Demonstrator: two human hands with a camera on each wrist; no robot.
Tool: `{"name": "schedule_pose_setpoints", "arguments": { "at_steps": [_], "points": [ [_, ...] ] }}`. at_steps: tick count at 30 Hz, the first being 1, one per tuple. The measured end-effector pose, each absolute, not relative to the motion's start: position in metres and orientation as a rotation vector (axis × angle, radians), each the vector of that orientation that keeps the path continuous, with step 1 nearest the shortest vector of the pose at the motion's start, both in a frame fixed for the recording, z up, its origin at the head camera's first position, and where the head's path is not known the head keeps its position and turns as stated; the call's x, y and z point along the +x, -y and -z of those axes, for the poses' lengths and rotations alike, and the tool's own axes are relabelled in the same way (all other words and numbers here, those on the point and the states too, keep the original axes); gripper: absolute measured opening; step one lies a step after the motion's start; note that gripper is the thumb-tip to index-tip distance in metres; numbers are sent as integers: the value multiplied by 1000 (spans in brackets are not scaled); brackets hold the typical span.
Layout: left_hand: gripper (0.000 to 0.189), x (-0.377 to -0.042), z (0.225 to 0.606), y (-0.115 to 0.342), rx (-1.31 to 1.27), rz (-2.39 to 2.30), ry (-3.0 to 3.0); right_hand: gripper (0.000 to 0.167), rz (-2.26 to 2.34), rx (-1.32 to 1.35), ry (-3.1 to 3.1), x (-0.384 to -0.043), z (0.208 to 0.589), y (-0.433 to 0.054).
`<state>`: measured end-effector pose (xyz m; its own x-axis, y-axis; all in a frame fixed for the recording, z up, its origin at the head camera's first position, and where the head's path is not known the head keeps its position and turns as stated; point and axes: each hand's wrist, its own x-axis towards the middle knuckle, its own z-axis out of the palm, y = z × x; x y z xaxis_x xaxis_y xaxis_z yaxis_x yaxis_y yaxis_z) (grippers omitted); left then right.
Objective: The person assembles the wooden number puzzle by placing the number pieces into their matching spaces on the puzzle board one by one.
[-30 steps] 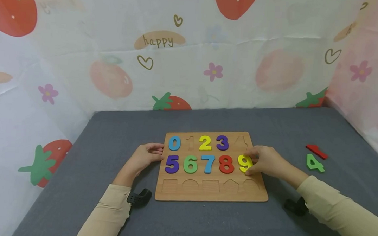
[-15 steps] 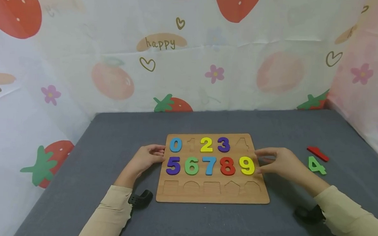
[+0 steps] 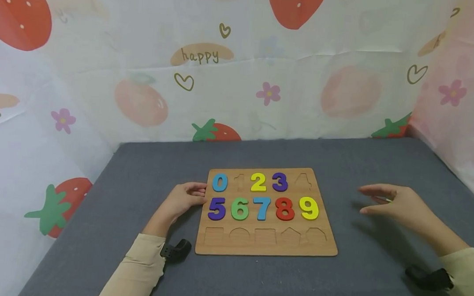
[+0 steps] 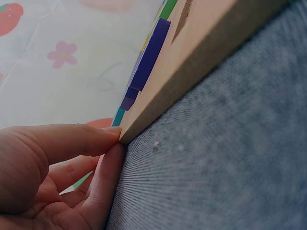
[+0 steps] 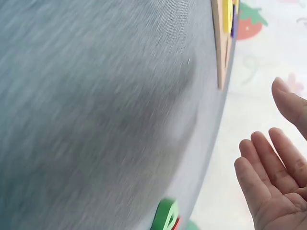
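Observation:
A wooden number puzzle board [image 3: 266,248] lies in the middle of the table. Yellow 9 [image 3: 309,208], red 8 [image 3: 284,209], purple 5 [image 3: 216,209] and several other coloured numbers sit on it, while the slots for 1 and 4 show bare. My left hand [image 3: 185,200] pinches the board's left edge between thumb and fingers, as the left wrist view shows. Well right of the board, my right hand [image 3: 401,208] is over the table with fingers apart, holding nothing. It mostly hides the loose pieces there; the right wrist view shows the green 4 [image 5: 164,215] and red 1 [image 5: 176,224].
Grey cloth [image 3: 161,162] covers the table. Behind it hangs a white curtain [image 3: 231,94] printed with strawberries and flowers. The board's lowest row has several shallow shape outlines [image 3: 265,235]. A dark wrist strap [image 3: 177,250] sits on each arm.
My right hand has let go of the yellow 9, which now lies on the board, and has moved right over the loose pieces. The left hand stays at the board's edge.

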<state>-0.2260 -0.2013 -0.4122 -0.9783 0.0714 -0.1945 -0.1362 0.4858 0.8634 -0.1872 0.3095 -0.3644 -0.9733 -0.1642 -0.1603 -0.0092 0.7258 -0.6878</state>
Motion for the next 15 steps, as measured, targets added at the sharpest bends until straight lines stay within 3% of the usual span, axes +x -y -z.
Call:
{"name": "schedule_pose_setpoints", "arguments": {
  "at_steps": [15],
  "points": [
    [48,-228,414,202,-68,-1493,-2524,79,1073,-23,-2687,-190,373,-358]
  ]
}}
